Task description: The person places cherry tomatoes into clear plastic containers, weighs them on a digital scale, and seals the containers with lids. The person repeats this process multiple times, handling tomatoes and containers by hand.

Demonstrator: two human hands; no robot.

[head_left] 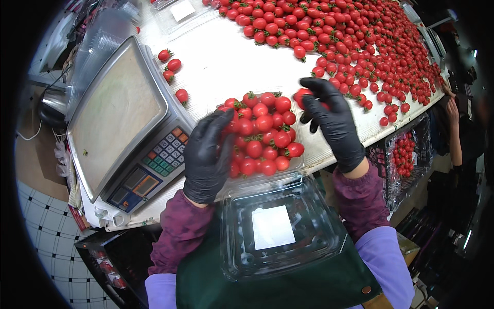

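An open clear plastic clamshell box [300, 166] full of red cherry tomatoes [264, 123] lies on the white table in front of me. Its lid [234, 247], with a white label [273, 227], hangs toward me over my dark green apron. My left hand [207, 154], in a black glove, rests at the box's left side, thumb and fingers apart against the tomatoes there. Just beyond the box's right edge, my right hand [329, 116], also gloved in black, curls around red cherry tomatoes [302, 97]; its palm side is partly hidden.
A weighing scale [118, 118] with a keypad stands at the left, several loose tomatoes [174, 65] beside it. A large tomato heap [329, 31] covers the far right of the table. Stacked clear boxes [98, 56] stand behind the scale. A crate [378, 159] and another person's arm [453, 126] are at the right.
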